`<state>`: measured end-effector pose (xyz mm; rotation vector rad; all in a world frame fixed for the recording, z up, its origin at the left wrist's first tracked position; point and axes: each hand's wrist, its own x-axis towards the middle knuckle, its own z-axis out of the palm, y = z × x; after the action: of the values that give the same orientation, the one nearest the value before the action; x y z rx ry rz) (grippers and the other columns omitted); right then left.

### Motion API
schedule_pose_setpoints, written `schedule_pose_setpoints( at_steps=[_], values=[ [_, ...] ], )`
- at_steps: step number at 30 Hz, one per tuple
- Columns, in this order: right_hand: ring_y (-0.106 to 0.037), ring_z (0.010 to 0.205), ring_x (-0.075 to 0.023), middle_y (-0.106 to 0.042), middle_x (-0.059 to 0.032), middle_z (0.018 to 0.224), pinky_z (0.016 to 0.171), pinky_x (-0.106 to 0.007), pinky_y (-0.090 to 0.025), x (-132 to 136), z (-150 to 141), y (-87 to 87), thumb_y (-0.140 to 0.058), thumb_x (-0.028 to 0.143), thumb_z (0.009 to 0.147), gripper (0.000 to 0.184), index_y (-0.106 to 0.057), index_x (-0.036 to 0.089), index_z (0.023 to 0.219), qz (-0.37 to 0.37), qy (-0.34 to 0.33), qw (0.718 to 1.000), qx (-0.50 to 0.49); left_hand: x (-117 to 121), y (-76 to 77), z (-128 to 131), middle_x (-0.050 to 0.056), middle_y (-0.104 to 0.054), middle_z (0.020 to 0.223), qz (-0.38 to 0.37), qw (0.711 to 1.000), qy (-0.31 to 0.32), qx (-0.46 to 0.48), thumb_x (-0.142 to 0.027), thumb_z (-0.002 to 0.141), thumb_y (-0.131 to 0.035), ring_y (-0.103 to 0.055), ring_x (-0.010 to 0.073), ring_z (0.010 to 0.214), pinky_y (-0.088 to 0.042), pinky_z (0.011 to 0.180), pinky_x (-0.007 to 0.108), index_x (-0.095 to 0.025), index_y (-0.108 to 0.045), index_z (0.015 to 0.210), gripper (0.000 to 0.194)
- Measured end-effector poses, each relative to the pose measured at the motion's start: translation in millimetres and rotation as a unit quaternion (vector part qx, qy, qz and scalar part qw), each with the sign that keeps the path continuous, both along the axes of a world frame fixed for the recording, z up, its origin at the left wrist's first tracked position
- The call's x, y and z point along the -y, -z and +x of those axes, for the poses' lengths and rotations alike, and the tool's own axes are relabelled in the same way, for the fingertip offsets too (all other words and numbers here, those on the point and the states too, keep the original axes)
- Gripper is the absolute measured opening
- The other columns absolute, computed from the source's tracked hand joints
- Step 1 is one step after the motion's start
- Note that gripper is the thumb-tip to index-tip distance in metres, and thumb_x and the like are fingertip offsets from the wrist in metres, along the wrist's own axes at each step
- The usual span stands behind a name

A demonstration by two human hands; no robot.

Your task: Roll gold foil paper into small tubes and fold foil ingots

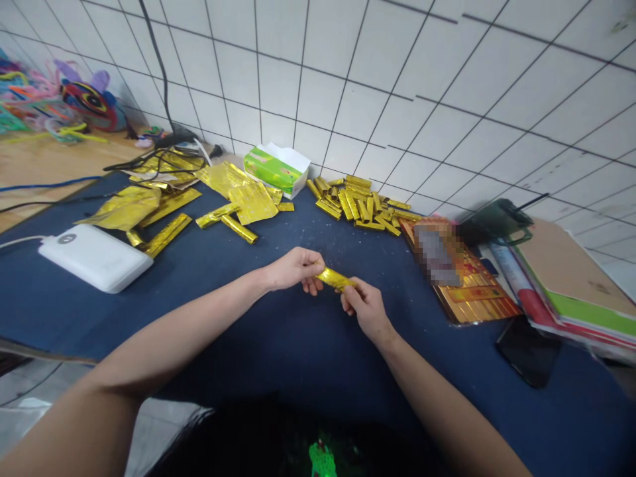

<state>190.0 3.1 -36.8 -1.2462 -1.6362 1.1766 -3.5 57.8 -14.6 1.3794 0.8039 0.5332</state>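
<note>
Clamped between the person's left hand (293, 270) and right hand (365, 308), a slim tube of rolled gold foil (335, 279) sits above the navy-blue tabletop (238, 331), the fingers of each hand closed on one end. From my remote view, a large heap of rolled gold foil tubes (355, 202) lies beyond them, while crumpled flat gold foil sheets (253, 202) and a few loose gold rolls (239, 229) remain further left. The bare left forearm (163, 338) and right forearm (437, 391) angle inward from the bottom of the frame. Farther out I see a white rectangular power bank (94, 257), a green-and-white tissue box (275, 169) and a black smartphone (527, 351).
</note>
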Motion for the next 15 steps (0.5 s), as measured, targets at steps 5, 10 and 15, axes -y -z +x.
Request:
schedule_pose_setpoints(
  at_steps=[5,10,15],
  values=[
    [-0.038,0.051,-0.0083,-0.042,0.0036,0.055,0.05,-0.023,-0.03,1,-4,-6.4,-0.043,0.038,0.086,0.034,-0.049,0.017,0.06,0.035,-0.04,0.993,0.105,11,-1.1,8,-0.002,-0.056,0.056,0.081,0.987,0.079,-0.111,-0.024,0.083,-0.043,-0.055,0.0079,0.046,-0.042,0.046,0.018,-0.014,-0.05,0.071,0.017],
    [-0.038,0.051,-0.0081,-0.044,0.0036,0.056,0.05,-0.022,-0.031,1,-4,-13.6,-0.045,0.04,0.085,0.03,-0.055,0.016,0.068,0.013,-0.101,0.985,0.138,14,-9.4,7,-0.003,-0.05,0.054,0.177,0.965,0.086,-0.175,-0.022,0.084,-0.038,-0.05,0.008,0.047,-0.037,0.048,0.018,-0.016,-0.051,0.073,0.019],
    [-0.038,0.05,-0.0081,-0.043,0.0034,0.055,0.047,-0.021,-0.03,0,-1,-15.0,-0.044,0.043,0.084,0.034,-0.054,0.016,0.065,-0.006,-0.14,0.981,0.136,20,-14.9,8,-0.001,-0.052,0.058,0.315,0.909,0.112,-0.25,-0.016,0.08,-0.041,-0.046,0.0096,0.054,-0.03,0.052,0.02,-0.017,-0.054,0.07,0.016]
  ],
)
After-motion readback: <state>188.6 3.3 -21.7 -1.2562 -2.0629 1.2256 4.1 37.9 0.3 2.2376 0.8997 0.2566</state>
